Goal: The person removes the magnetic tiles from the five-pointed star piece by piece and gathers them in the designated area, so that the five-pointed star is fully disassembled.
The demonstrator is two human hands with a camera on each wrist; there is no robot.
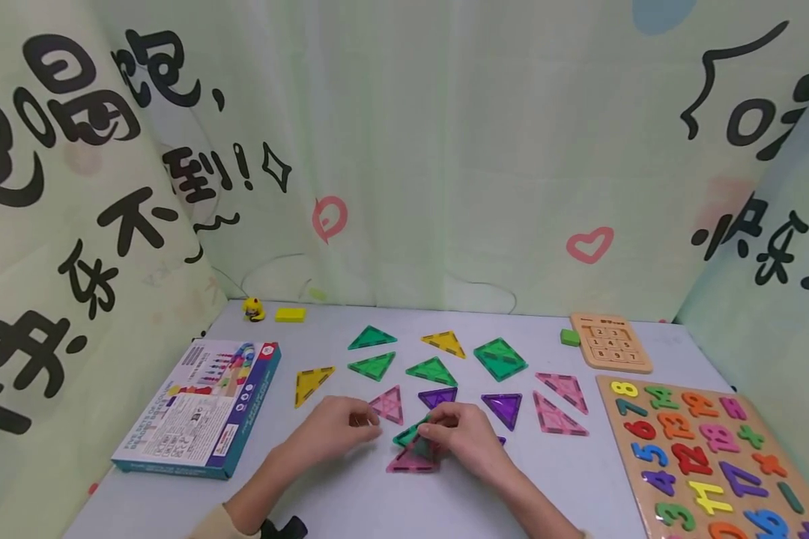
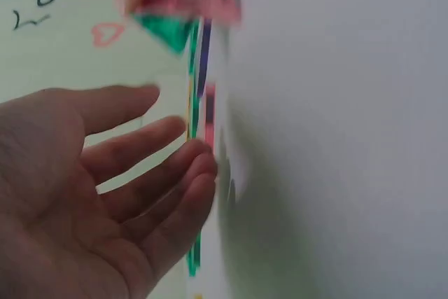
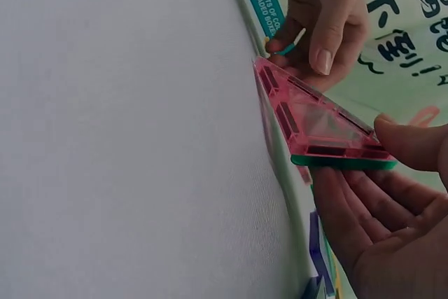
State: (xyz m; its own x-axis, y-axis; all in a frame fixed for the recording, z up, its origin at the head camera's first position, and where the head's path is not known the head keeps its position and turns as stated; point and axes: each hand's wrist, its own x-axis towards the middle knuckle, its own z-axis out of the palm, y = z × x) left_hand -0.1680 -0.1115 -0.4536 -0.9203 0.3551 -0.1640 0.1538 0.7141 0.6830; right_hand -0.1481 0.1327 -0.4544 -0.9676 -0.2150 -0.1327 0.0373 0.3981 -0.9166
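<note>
My right hand pinches a translucent pink triangular magnetic tile between thumb and fingers. A green triangular tile lies against its edge and is held with it. In the head view, the pair is low over the front middle of the table. My left hand hovers just left of them, fingers loosely bent and holding nothing, as the left wrist view also shows. Beyond the left fingertips lies a pink triangle. Purple triangles lie near my right hand, one partly hidden behind it.
Several green and yellow triangles lie farther back, with pink ones to the right. A boxed set is at left. At right are a number puzzle board, a small wooden number board and a green block.
</note>
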